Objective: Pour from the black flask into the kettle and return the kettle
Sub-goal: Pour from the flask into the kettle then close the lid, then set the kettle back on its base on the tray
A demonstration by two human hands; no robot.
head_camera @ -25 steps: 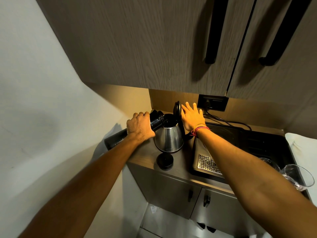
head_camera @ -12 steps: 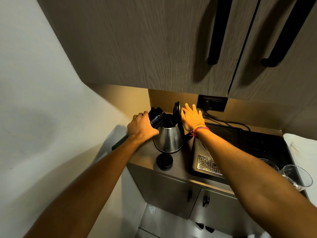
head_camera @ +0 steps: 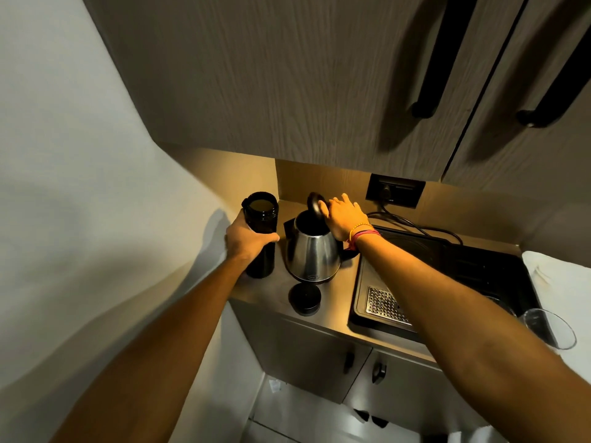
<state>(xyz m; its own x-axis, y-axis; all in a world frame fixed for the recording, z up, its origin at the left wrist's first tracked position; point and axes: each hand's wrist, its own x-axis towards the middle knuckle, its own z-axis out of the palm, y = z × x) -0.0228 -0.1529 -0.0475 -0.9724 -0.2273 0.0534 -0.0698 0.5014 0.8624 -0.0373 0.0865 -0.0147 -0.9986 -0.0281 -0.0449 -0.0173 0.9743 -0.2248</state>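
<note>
The black flask (head_camera: 259, 219) stands upright at the left end of the counter, its mouth open, with my left hand (head_camera: 246, 239) wrapped around its middle. Just to its right sits the steel kettle (head_camera: 313, 254), its black lid (head_camera: 315, 204) tipped up and back. My right hand (head_camera: 343, 215) rests on the raised lid, fingers against its rim. The flask's round black cap (head_camera: 304, 297) lies on the counter in front of the kettle. A dark base (head_camera: 289, 227) shows behind the kettle, between it and the flask.
A black tray with a perforated metal grille (head_camera: 385, 303) lies right of the kettle. A clear glass (head_camera: 550, 327) stands at the far right beside a white cloth (head_camera: 559, 276). A wall socket (head_camera: 395, 191) with cords sits behind. Overhead cabinets (head_camera: 319, 75) hang low above the counter.
The flask was tilted with its mouth over the kettle opening; my left hand has swung it back upright and away to the left. My right hand stayed on the kettle lid.
</note>
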